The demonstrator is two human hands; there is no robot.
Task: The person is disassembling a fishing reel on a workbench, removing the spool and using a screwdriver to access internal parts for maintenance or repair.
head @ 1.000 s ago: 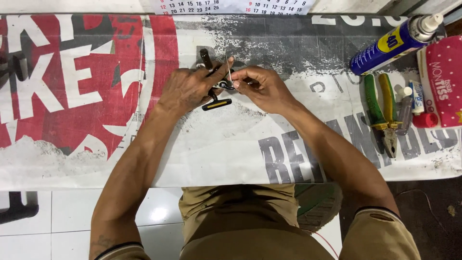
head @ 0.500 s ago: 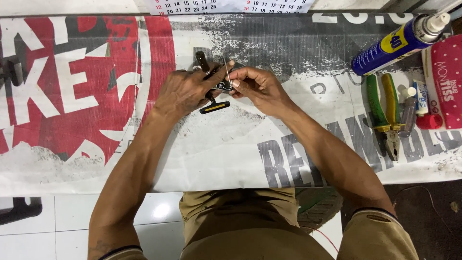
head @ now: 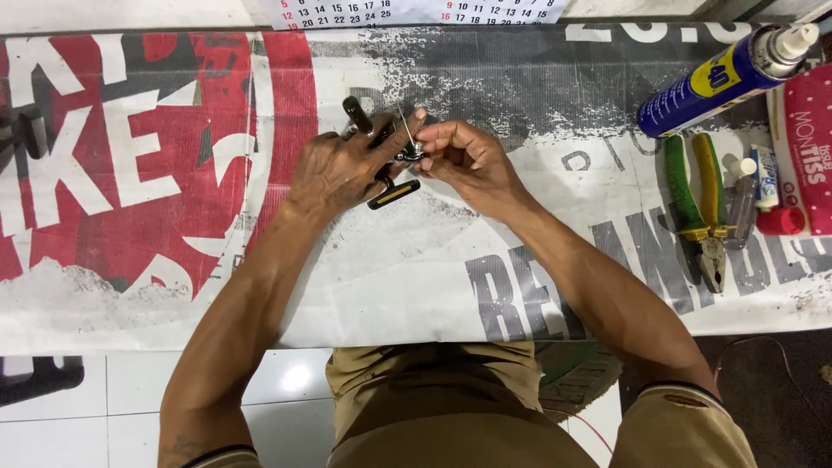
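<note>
My left hand (head: 338,169) grips a small dark metal fishing reel (head: 381,160); its black handle knob with a yellow stripe sticks out below my fingers and a dark stem shows above them. My right hand (head: 464,156) pinches a small shiny part at the reel's right side, next to a thin wire bail. Both hands hover just over a worn printed banner (head: 390,269) laid flat on the floor. Most of the reel body is hidden under my fingers.
A blue and yellow spray can (head: 719,78) lies at the upper right. Green and yellow pliers (head: 698,204), small tubes (head: 754,195) and a red pouch (head: 806,130) lie at the right. My knees in khaki shorts sit below; white floor tiles at lower left.
The hands and reel stay in place. The reel has turned slightly in my left hand and my right fingers have shifted their pinch on the small part.
</note>
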